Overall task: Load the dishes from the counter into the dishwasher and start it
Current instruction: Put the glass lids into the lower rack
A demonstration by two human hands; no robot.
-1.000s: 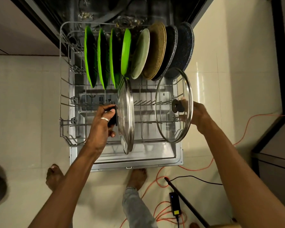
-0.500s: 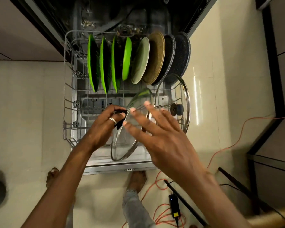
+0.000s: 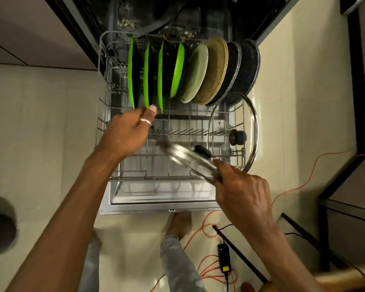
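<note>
Right hand (image 3: pixel 243 191), lower right of centre: fingers pinched on the near rim of a glass lid (image 3: pixel 191 160). Lid is tilted, running up-left from the hand over the front part of the dishwasher rack (image 3: pixel 102 131); its black knob (image 3: pixel 201 151) faces up and right. Lid is motion-blurred, far edge hard to trace. Wrist bent, forearm entering from the lower right corner.

Left hand (image 3: pixel 128 131), left of centre: clear of the lid, over the rack's left half, fingers loosely curled and holding nothing, a ring on one finger. Fingertips lie just below the lower edges of the green plates (image 3: pixel 134 74). Forearm comes in from the lower left corner. Hand blurred.

Second glass lid (image 3: pixel 252 123) stands on edge at the rack's right side, knob facing left. Upper rack row: green plates, then a pale green plate (image 3: pixel 195 73), a tan plate (image 3: pixel 215 70), and two dark speckled plates (image 3: pixel 246 68). Dishwasher interior above is dark, contents unclear. Feet partly hidden under the open door (image 3: pixel 160 204); orange cable (image 3: pixel 303 175) on the floor at right.
</note>
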